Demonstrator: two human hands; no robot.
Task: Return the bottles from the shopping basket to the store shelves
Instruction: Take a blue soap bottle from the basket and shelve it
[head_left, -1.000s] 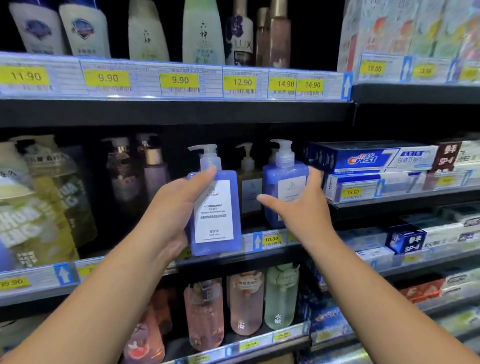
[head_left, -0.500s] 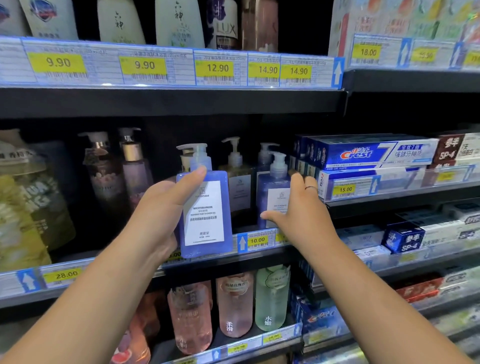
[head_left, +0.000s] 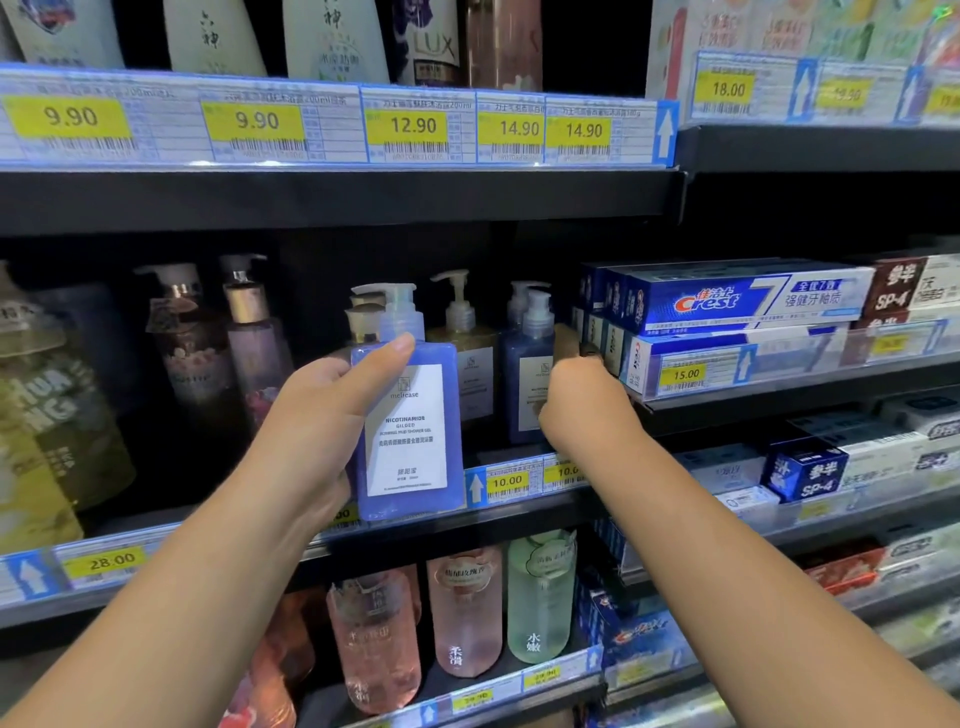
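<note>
while the left hand (head_left: 311, 415) grips a blue pump bottle (head_left: 410, 441) upright, thumb across its front and the other fingers hidden behind it, the bottle hangs just before the front edge of the middle shelf (head_left: 493, 519). the right hand (head_left: 582, 410) reaches in beside a second blue bottle (head_left: 527, 384) standing there, next to toothpaste boxes (head_left: 727, 306); its fingers are blurred, so i cannot tell their grip

Frontal light makes the white-and-yellow paper price labels (head_left: 410, 127) on the shelf edges (head_left: 337, 200) glare slightly, while the recesses behind are dark. The blue rectangular plastic pump bottle (head_left: 408, 431) is sharp at centre; the yellow-green soft refill pouches (head_left: 47, 426) at the left edge are blurred and bowed.
</note>
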